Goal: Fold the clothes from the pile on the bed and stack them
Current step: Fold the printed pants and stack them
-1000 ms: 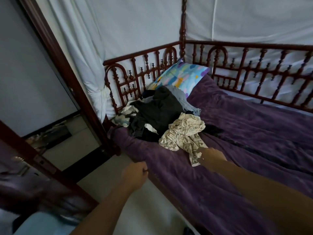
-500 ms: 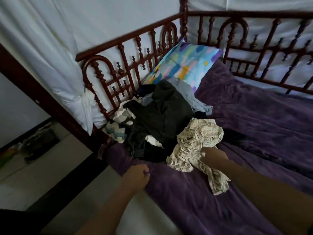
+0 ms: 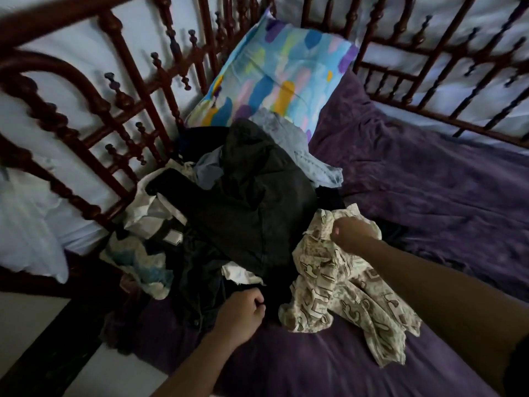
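Note:
A pile of clothes (image 3: 252,202) lies near the head of the bed, dark garments on top, with light blue, white and patterned pieces around them. A cream garment with a brown print (image 3: 337,285) lies at the pile's right front. My right hand (image 3: 350,234) grips the upper part of this cream garment. My left hand (image 3: 240,313) hovers at the pile's front edge with its fingers curled; whether it holds dark cloth is unclear.
The bed has a purple cover (image 3: 429,196) and a dark red wooden railing (image 3: 120,110) along its head and far side. A colourful pillow (image 3: 274,73) leans in the corner behind the pile. White curtain fabric (image 3: 25,213) hangs at the left.
The view has closed in on the pile. My right hand has moved up the cream garment and taken hold of its upper part. My left hand has come forward to the pile's front edge.

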A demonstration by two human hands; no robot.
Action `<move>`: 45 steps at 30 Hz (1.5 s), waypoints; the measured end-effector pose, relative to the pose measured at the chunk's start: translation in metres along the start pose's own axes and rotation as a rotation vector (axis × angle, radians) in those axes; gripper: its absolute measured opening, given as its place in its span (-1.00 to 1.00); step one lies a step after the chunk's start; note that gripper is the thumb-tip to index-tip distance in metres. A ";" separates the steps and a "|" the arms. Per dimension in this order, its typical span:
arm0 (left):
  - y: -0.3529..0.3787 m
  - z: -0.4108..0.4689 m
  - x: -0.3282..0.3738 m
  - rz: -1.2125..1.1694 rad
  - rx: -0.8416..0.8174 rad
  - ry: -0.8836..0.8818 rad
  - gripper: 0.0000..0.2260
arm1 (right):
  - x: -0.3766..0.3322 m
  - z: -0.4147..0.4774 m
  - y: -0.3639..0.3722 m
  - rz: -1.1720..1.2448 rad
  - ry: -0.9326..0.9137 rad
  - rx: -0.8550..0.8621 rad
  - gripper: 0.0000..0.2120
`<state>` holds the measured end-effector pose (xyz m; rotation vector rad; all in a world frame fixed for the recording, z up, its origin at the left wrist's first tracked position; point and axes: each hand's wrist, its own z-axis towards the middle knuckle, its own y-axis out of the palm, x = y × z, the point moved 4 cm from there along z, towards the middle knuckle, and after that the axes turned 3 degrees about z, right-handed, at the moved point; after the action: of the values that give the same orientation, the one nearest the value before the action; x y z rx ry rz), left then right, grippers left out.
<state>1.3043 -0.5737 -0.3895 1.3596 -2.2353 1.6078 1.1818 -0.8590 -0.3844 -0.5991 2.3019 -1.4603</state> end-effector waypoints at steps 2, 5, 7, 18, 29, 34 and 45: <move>-0.006 0.027 -0.017 -0.013 -0.012 0.016 -0.84 | -0.012 0.038 -0.005 0.044 0.035 0.045 -0.80; -0.011 0.054 -0.045 -0.018 -0.028 0.022 -0.84 | -0.028 0.089 0.006 0.049 0.035 0.048 -0.71; -0.013 0.064 -0.060 -0.014 -0.042 0.029 -0.85 | -0.032 0.110 0.021 0.028 0.062 0.014 -0.66; -0.047 0.125 -0.003 0.079 -0.146 0.177 -0.88 | 0.027 0.046 -0.060 0.188 0.175 0.306 -0.89; -0.136 0.133 0.185 -0.178 0.163 0.310 -0.32 | 0.033 -0.094 -0.232 0.298 -0.101 0.839 -0.90; -0.122 0.074 0.225 -0.066 0.181 0.327 -0.67 | 0.047 -0.145 -0.283 0.363 -0.124 0.950 -0.87; -0.327 -0.018 0.311 -0.425 0.616 0.532 -0.78 | 0.081 -0.255 -0.399 0.464 -0.193 1.127 -0.89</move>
<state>1.3312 -0.7680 0.0167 1.1840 -1.1122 2.2200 1.0507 -0.8585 0.0774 0.1242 1.0442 -1.9683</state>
